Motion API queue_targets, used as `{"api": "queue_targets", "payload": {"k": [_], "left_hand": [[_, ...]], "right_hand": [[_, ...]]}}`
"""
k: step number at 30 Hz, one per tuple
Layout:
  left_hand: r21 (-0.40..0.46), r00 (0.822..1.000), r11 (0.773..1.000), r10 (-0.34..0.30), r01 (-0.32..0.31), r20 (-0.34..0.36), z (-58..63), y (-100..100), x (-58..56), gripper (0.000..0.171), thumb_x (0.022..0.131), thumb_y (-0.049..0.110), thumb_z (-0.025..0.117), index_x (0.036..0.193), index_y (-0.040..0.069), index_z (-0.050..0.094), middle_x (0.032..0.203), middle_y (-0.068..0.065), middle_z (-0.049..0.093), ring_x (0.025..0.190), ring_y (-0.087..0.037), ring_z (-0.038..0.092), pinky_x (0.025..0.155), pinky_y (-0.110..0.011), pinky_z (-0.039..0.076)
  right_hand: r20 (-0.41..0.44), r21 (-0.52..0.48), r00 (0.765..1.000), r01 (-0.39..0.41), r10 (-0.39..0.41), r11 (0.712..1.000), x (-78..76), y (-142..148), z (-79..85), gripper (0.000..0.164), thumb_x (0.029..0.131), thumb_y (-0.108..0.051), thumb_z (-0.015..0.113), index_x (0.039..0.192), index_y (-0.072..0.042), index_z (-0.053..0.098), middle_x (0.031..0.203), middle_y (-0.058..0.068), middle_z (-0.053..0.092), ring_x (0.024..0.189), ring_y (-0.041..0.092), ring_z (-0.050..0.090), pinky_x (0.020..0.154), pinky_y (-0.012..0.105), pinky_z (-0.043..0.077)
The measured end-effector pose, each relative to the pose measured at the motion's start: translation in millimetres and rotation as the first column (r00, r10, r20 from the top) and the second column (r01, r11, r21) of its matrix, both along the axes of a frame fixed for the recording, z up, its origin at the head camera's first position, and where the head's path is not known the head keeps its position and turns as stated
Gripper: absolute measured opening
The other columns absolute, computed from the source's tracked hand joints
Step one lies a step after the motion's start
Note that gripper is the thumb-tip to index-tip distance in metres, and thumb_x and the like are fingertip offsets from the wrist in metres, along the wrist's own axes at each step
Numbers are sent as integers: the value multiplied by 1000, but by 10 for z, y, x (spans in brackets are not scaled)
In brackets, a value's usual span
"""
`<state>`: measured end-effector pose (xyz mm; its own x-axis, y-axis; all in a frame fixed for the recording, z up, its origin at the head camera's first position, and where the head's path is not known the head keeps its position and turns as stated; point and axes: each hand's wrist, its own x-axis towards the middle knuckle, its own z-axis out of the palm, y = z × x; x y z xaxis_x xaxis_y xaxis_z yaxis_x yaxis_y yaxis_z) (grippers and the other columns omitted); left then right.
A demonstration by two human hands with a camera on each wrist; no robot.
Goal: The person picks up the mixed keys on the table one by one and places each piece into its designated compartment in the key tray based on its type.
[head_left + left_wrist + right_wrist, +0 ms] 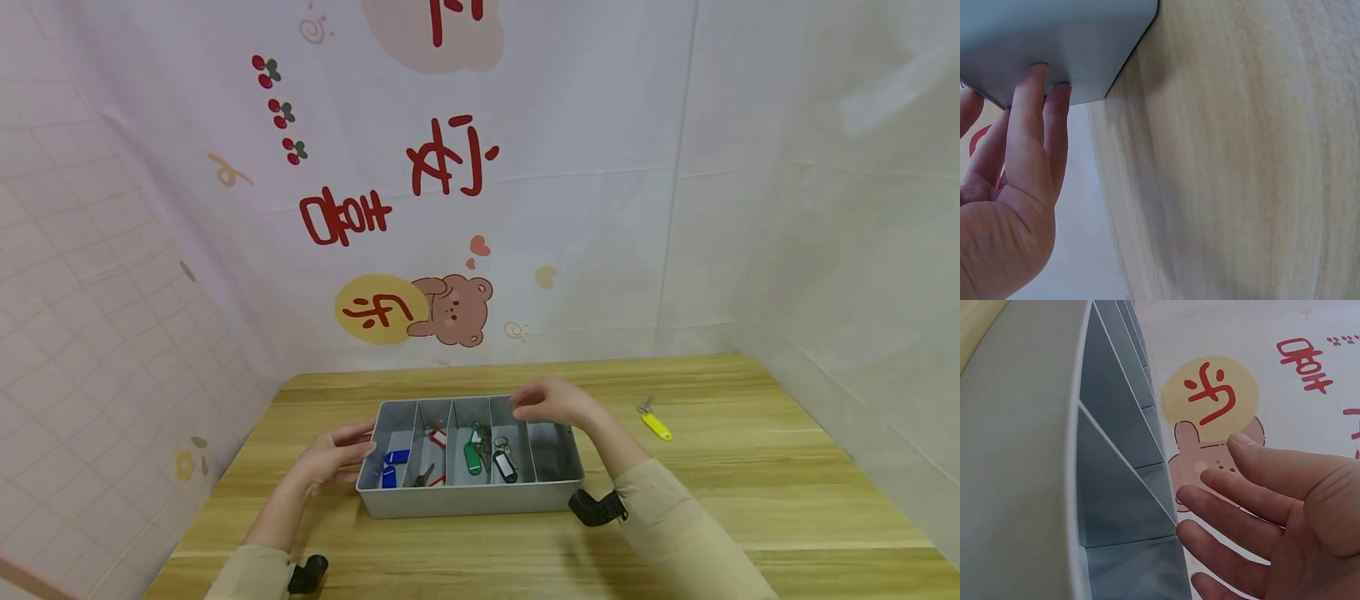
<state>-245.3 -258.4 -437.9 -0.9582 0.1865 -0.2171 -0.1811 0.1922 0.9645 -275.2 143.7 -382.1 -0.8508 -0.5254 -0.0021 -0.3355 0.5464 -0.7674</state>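
Observation:
A grey divided tray (465, 500) lies on the table, with key tags in its compartments. My left hand (333, 457) is at the tray's left end; in the left wrist view its fingertips (1036, 70) touch the outer wall. Over the back rim toward the right hovers my right hand (553, 402), fingers slightly bent and spread, holding nothing. From left to right the tray has blue tags (397, 457), red tags (438, 437) with a key, a green tag (472, 458) with keys, and a black-framed white tag (506, 467) with keys.
On the table (750, 467) right of the tray lies a yellow key tag (657, 427) with keys. A printed cloth (600, 208) hangs behind the table and along both sides. Each wrist wears a black camera mount (597, 507).

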Motion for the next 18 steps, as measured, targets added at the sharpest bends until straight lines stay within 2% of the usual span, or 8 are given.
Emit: {"api": "queue_targets", "payload": {"k": [5, 11, 18], "left_hand": [[3, 1000, 1000, 5, -5, 2, -1, 3, 0, 65, 94, 11, 68, 150, -3, 37, 143, -30, 46, 103, -24, 65, 81, -44, 58], [8, 1000, 1000, -4, 4, 4, -12, -9, -6, 66, 95, 13, 68, 150, -3, 37, 144, -30, 44, 104, -22, 64, 82, -43, 58], [21, 1000, 1000, -4, 4, 9, -20, -9, -10, 67, 94, 14, 69, 150, -3, 37, 145, -29, 44, 105, -23, 64, 83, -43, 57]], "right_hand": [[-34, -32, 999, -19, 18, 999, 34, 71, -2, 40, 96, -21, 66, 126, 6, 63, 120, 15, 67, 112, 33, 61, 95, 48, 50], [-31, -64, 1000, 3, -5, 998, 72, 133, -18, 42, 97, -23, 66, 128, 5, 62, 122, 17, 66, 114, 31, 60, 96, 48, 49], [-70, -103, 998, -5, -2, 995, 104, 232, -61, 43, 97, -22, 67, 129, 6, 61, 122, 18, 66, 114, 32, 60, 97, 49, 49]]}}
